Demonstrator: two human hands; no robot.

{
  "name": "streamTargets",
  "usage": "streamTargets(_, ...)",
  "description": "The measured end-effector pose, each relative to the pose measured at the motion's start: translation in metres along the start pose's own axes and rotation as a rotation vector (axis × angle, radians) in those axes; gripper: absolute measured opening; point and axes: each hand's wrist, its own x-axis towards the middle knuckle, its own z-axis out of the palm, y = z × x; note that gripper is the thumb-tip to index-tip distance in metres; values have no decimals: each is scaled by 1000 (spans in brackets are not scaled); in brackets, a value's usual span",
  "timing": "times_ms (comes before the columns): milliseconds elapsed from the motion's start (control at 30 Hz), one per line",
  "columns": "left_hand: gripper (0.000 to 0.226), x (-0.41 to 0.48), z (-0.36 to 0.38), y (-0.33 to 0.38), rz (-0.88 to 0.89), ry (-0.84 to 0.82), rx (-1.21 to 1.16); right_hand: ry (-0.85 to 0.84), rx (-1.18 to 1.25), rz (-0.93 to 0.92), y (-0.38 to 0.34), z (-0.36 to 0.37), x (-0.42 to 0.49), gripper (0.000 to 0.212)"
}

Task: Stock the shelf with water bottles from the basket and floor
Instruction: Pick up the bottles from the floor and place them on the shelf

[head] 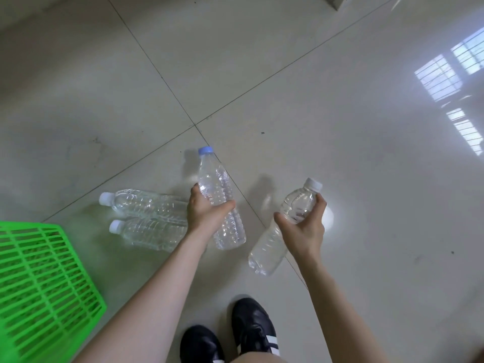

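Observation:
My left hand grips a clear water bottle with a blue cap around its middle, cap pointing away from me. My right hand holds a second clear bottle with a white cap near its shoulder, tilted up to the right. Both bottles are off the tiled floor. Two more clear bottles with white caps lie side by side on the floor to the left, one farther and one nearer, caps pointing left. A green plastic basket stands at the lower left.
Pale glossy floor tiles stretch ahead, with window reflections at the right. A grey-white box corner shows at the top edge. My black shoes stand at the bottom centre.

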Motion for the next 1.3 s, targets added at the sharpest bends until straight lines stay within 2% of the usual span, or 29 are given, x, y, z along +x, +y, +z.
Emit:
streamTargets(233, 71, -82, -65, 49, 45, 17, -62, -9, -5, -73, -78, -58, -60, 77)
streamTargets(400, 86, -161, -118, 98, 71, 66, -109, -49, -12, -142, -145, -111, -120, 77)
streamTargets(567, 74, -242, -172, 144, 121, 130, -166, -92, -18, -230, -218, -165, -176, 80)
streamTargets(867, 78, -377, -264, 212, 224, 202, -227, -186, -54, -433, -337, -239, -269, 80)
streamTargets(1067, 77, -450, -322, 236, 313, 280, -273, -250, -30, -579, -393, -264, -333, 79)
streamTargets(1300, 76, -530, -404, 222, 438, 376, -320, -362, 7, -713, -421, -268, -428, 77)
